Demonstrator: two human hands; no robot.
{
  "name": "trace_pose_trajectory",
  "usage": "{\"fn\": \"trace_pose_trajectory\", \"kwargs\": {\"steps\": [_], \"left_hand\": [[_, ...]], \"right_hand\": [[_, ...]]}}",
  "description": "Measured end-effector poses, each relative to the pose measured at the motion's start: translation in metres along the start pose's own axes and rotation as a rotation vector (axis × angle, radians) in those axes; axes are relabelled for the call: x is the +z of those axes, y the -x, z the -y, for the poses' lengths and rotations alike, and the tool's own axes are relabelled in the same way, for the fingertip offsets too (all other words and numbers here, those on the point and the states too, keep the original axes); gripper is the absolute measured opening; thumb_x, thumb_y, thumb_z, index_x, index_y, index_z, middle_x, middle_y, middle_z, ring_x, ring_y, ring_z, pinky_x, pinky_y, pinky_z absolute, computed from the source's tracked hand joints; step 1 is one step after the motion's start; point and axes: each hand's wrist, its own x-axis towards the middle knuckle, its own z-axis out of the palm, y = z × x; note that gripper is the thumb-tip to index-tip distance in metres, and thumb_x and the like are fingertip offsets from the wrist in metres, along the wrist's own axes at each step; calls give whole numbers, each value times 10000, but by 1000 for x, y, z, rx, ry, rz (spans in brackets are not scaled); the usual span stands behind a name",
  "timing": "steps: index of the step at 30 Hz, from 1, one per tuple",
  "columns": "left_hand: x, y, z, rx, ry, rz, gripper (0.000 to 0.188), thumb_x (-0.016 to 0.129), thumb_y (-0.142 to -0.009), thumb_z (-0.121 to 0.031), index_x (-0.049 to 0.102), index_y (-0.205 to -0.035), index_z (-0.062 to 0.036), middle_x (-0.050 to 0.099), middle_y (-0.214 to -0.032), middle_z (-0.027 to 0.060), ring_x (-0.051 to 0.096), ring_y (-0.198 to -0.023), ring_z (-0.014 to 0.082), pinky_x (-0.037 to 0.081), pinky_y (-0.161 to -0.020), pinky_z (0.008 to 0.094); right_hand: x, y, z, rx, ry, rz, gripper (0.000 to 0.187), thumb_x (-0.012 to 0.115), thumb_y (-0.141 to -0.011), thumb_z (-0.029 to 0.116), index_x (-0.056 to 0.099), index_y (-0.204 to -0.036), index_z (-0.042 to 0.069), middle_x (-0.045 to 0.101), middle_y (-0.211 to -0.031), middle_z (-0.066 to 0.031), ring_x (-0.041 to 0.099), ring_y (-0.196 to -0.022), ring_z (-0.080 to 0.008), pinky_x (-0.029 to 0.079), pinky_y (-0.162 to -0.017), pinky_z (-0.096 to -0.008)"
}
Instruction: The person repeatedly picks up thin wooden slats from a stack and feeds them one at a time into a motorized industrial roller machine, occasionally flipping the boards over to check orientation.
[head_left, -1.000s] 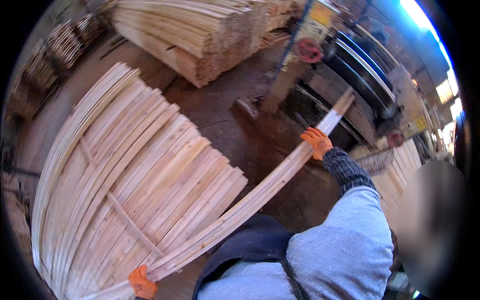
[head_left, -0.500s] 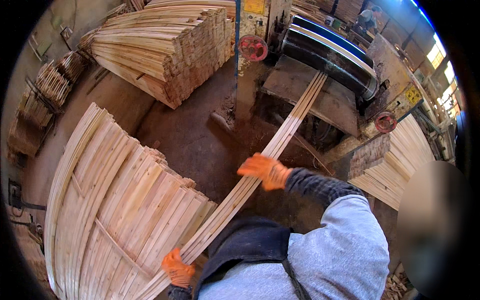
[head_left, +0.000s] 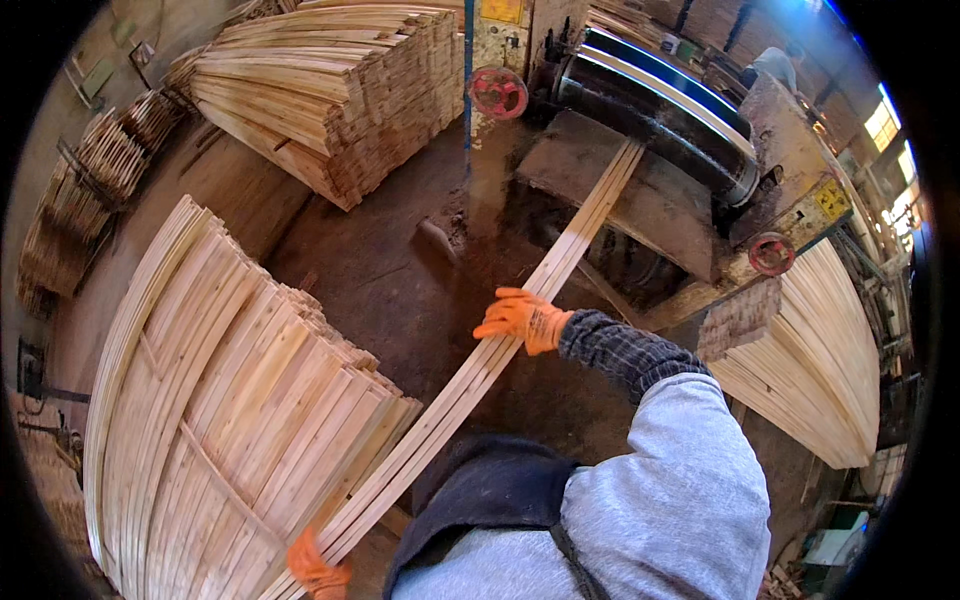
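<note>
Several long, narrow wooden strips (head_left: 450,400) lie side by side and slant from the lower left up to a roller machine (head_left: 665,115), where their far ends meet the dark roller. My right hand (head_left: 524,320), in an orange glove, is closed across the strips about midway, its fingers reaching over to their left edge. At the near end, my left hand (head_left: 318,575), also gloved in orange, grips the strips low by the frame's bottom edge. It is slightly blurred, and part of it is cut off.
A large stack of pale boards (head_left: 230,390) rises just left of the strips. Another board stack (head_left: 330,110) stands at the far left, a third (head_left: 810,360) at right. The machine has red handwheels (head_left: 498,93) and a metal feed table (head_left: 600,170). A person (head_left: 772,68) is behind it.
My left hand has slid down and to the left along the strips. My right hand has shifted slightly up and settled on them. A blurred shape at the right is gone.
</note>
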Motion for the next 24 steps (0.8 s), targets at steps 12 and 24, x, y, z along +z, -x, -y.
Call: {"fn": "trace_pose_trajectory", "kwargs": {"steps": [12,24], "left_hand": [[95,18,0,-11,-176,39,495,760,-794,-342,674,-1169,-32,689,-1003,196,637,-880,416,516,-806,565],[61,-27,-67,-56,264,217,455,682,-844,-323,643,-1241,-104,695,-1019,193,648,-897,421,518,-803,539]], "right_hand": [[-13,-16,53,-36,8,-162,953,756,-593,88,493,-1506,152,571,-1453,-101,510,-1365,-347,309,-1234,-521],[26,-37,138,-254,-152,-16,929,787,-654,121,474,-1526,186,648,-1338,-64,609,-1236,-276,402,-1153,-447]]}}
